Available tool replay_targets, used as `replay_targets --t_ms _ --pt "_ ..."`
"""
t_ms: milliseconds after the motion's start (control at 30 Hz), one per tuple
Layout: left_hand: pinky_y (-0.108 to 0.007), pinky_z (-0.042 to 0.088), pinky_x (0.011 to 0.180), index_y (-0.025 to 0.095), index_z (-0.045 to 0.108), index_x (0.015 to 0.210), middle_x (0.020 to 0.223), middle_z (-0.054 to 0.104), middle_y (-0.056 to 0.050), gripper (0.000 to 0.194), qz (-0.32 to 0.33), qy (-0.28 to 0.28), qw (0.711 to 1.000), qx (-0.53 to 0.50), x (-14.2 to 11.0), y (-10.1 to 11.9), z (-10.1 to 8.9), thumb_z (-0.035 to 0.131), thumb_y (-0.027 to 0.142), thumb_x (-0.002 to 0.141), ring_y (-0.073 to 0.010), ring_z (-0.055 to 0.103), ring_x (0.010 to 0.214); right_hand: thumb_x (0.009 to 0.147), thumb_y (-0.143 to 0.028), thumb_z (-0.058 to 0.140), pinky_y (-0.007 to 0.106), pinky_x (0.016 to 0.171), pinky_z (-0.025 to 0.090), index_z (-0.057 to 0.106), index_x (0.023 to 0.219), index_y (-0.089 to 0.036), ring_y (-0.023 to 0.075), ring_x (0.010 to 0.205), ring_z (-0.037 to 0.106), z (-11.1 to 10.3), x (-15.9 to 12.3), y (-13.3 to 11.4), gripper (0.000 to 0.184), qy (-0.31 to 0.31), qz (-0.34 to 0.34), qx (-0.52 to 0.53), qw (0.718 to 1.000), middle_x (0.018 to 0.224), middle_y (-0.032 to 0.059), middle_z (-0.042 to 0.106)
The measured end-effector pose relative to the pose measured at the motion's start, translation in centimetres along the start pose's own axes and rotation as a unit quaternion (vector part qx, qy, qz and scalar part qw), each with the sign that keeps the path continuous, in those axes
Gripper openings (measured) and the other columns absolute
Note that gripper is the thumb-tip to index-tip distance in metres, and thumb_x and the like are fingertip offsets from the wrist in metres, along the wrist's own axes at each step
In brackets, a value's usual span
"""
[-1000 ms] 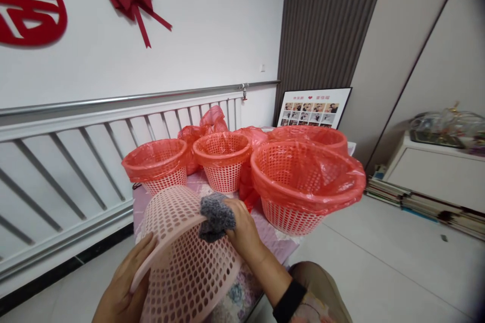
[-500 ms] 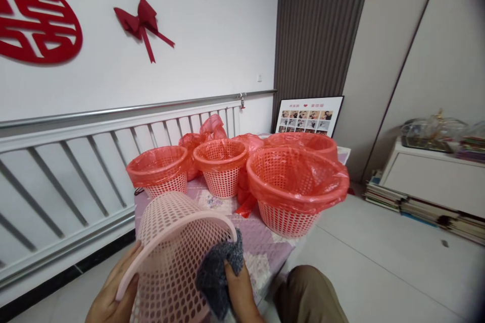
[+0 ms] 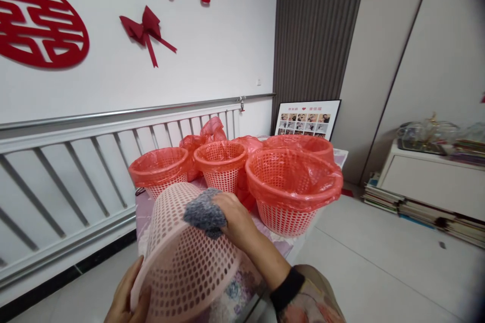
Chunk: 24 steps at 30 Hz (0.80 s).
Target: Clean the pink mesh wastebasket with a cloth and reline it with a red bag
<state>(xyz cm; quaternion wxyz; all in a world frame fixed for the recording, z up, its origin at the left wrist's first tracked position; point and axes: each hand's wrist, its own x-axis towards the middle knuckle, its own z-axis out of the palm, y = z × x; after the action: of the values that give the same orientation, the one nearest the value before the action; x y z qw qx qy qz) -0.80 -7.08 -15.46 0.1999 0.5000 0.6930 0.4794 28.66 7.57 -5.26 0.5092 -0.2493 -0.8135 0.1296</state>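
A pale pink perforated plastic basket (image 3: pixel 170 212) lies tilted on its side, its wide mouth toward me. My left hand (image 3: pixel 129 292) grips its rim at the lower left, thumb inside and fingers outside. In my right hand (image 3: pixel 237 217) is a dark grey cloth (image 3: pixel 206 212), pressed on the upper outside of the basket near the rim. The fingers of my right hand are partly hidden behind the cloth. Just beyond stand similar baskets lined with red plastic bags: a small one (image 3: pixel 222 179) in the middle and a larger one (image 3: pixel 288 219) to the right.
Another lined basket (image 3: pixel 159 189) stands at the back left, beside a white radiator (image 3: pixel 76 176). The table has a purple floral cover (image 3: pixel 144 219). A framed photo board (image 3: pixel 308 118) leans at the back. Stacked books (image 3: pixel 424 212) lie by a white cabinet (image 3: pixel 435 176) at right.
My right hand has moved the cloth from the basket's inside right edge up and over onto its outer top. The basket has turned slightly, while my left hand still grips the rim.
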Motion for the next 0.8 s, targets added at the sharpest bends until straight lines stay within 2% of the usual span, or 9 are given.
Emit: replay_targets --t_ms 100,200,300,433,567,667,800 --pt "-0.053 0.031 0.124 0.023 0.052 0.14 0.152 0.054 -0.012 0.059 0.078 0.002 0.996 0.035 1.0 2.3 -0.4 0.054 0.054 0.089 -0.0301 0.047 0.144 0.084 -0.01 0.064 0.044 0.105 0.049 0.066 0.114 -0.02 0.026 0.114 0.062 0.9 1.9 -1.9 0.032 -0.092 -0.104 -0.087 0.986 0.116 0.0083 0.072" --pt "-0.052 0.031 0.124 0.027 0.052 0.142 0.152 0.055 -0.009 0.057 0.119 -0.01 0.991 0.061 1.9 4.7 -1.3 0.054 0.051 0.09 -0.0276 0.049 0.143 0.084 -0.008 0.065 0.042 0.102 0.051 0.065 0.111 -0.018 0.0261 0.111 0.061 2.4 2.7 -3.0 0.029 -0.13 -0.134 -0.116 0.976 0.114 0.0097 0.072" --pt "-0.048 0.027 0.125 0.033 0.055 0.142 0.156 0.052 -0.001 0.051 0.158 -0.057 0.983 0.079 2.5 5.7 -2.0 0.052 0.047 0.093 -0.0244 0.044 0.147 0.088 -0.013 0.064 0.042 0.104 0.05 0.063 0.113 -0.02 0.0249 0.115 0.059 3.6 2.5 -3.0 0.027 -0.121 -0.127 -0.101 0.979 0.117 0.0086 0.071" --pt "-0.049 0.032 0.121 0.035 0.065 0.132 0.15 0.059 0.001 0.046 0.152 -0.047 0.983 0.09 2.5 5.2 -2.1 0.052 0.05 0.091 -0.0252 0.052 0.141 0.089 -0.018 0.061 0.047 0.109 0.046 0.06 0.123 -0.021 0.0248 0.121 0.059 4.0 1.0 -1.1 0.034 -0.057 -0.104 -0.073 0.99 0.125 0.0099 0.07" --pt "-0.048 0.034 0.12 0.039 0.058 0.139 0.153 0.055 0.004 0.049 0.134 -0.059 0.984 0.102 2.2 3.6 -2.3 0.052 0.05 0.091 -0.0244 0.05 0.142 0.085 -0.015 0.058 0.048 0.11 0.046 0.059 0.127 -0.023 0.0251 0.121 0.062 3.6 -1.7 1.6 0.043 0.004 -0.03 -0.041 0.999 0.126 0.0093 0.07" --pt "-0.051 0.036 0.118 0.042 0.052 0.143 0.156 0.051 0.004 0.053 0.126 -0.067 0.984 0.108 2.1 2.4 -2.9 0.053 0.051 0.091 -0.0253 0.049 0.143 0.082 -0.016 0.057 0.047 0.106 0.05 0.062 0.125 -0.023 0.0262 0.12 0.064 3.4 -4.7 3.5 0.044 0.046 0.073 0.002 0.996 0.126 0.0093 0.07" --pt "-0.053 0.036 0.119 0.044 0.051 0.143 0.157 0.051 0.005 0.054 0.114 -0.071 0.984 0.115 1.9 2.2 -3.1 0.054 0.053 0.09 -0.0258 0.049 0.143 0.08 -0.02 0.057 0.041 0.096 0.057 0.067 0.115 -0.023 0.0258 0.106 0.071 4.6 -9.6 5.2 0.037 0.12 0.25 0.061 0.959 0.112 0.0061 0.076"
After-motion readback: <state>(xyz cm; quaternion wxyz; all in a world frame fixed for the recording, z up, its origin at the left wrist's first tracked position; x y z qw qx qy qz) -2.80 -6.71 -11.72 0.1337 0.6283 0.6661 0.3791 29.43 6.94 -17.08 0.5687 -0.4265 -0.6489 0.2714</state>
